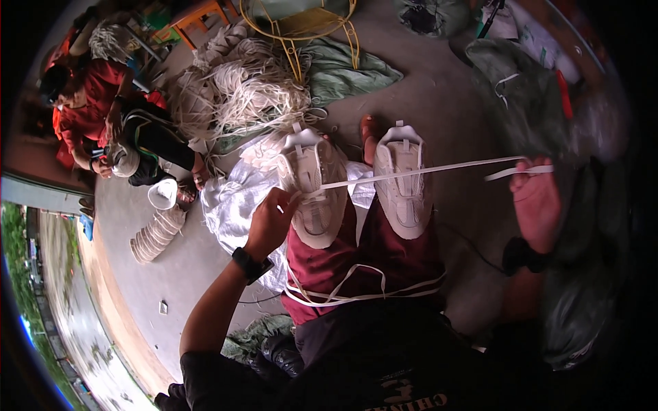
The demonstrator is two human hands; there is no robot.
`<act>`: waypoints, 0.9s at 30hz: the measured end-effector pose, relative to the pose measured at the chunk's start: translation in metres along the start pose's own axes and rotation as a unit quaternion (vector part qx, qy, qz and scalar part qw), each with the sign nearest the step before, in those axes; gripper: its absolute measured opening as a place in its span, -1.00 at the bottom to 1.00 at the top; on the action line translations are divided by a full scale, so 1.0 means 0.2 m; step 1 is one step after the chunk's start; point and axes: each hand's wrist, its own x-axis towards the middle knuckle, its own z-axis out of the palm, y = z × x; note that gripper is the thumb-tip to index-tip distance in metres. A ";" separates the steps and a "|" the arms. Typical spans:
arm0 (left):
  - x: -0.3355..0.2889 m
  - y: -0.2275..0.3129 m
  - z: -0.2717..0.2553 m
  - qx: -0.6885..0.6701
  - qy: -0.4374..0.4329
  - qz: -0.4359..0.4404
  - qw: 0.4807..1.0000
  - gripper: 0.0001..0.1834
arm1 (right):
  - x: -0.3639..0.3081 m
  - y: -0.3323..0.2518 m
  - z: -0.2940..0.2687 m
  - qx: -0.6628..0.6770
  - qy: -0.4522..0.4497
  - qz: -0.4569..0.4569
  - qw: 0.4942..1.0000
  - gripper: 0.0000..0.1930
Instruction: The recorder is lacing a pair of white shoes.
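White lace (425, 170) taut between left shoe (317, 226) and right hand (537, 202).

Right hand, right of frame: fingers closed on lace. Left hand (271, 218), centre-left: fingers curled against left shoe; cannot tell whether they pinch anything. Right shoe (403, 205) just beside, both on dark red trousers (312, 264), frame centre.

- And here's the lettering, on the person's own black shirt (322, 370), set well in from its lap-side edge!
- Big pale block capitals (409, 401) stand out clearly, one bold row across the cloth, partly cut by the lower edge of the view.
- Right beside that row, toward the lap-side edge, comes a pale printed emblem (397, 391).
- Closer still to that edge, a faint small line (395, 375), too tiny to read!
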 end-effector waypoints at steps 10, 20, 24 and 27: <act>-0.03 -0.11 -0.14 -0.203 -0.051 -0.023 0.978 -0.85 | 0.04 -0.15 0.13 0.056 0.128 -0.111 0.984 -0.71; -0.04 -0.56 -0.37 -0.021 0.115 0.022 0.993 -0.86 | 0.06 0.15 0.36 0.028 -0.192 -0.032 0.980 -0.54; -0.08 -0.60 -0.52 -0.295 0.154 -0.159 0.930 -0.88 | 0.09 0.35 0.46 -0.011 -0.233 -0.009 0.972 -0.58; -0.12 -0.61 -0.62 -0.382 0.207 -0.200 0.878 -0.83 | 0.10 0.48 0.51 -0.019 -0.269 0.046 0.962 -0.70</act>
